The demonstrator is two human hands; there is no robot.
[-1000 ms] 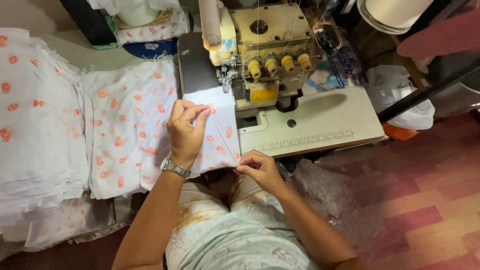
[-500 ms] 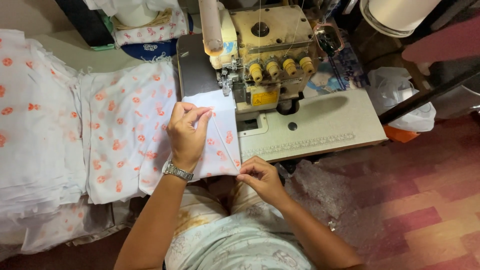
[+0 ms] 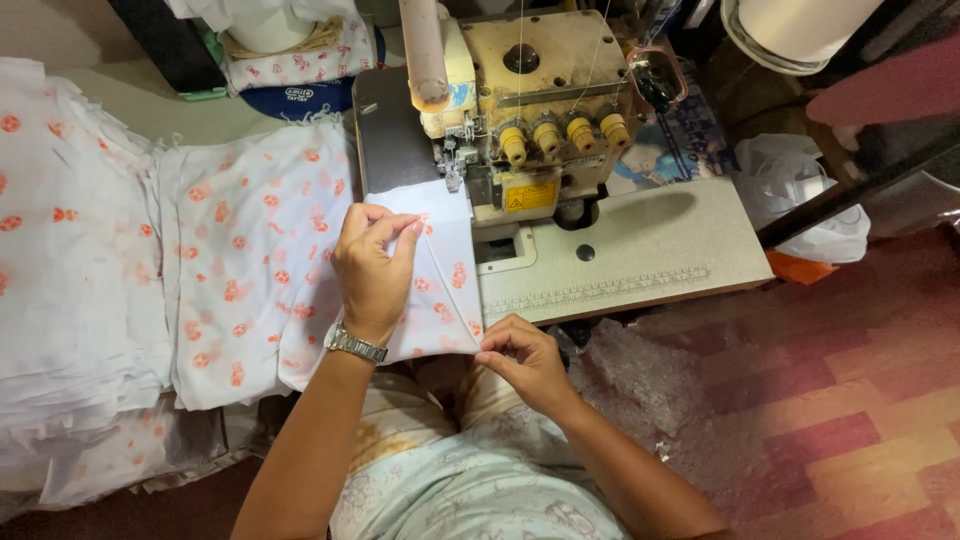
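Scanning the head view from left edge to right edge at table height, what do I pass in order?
Stack of white orange-dotted cloth pieces → flat white orange-dotted fabric panel → left hand pressing the folded piece → cream overlock sewing machine with yellow knobs → grey machine table → white plastic bag.
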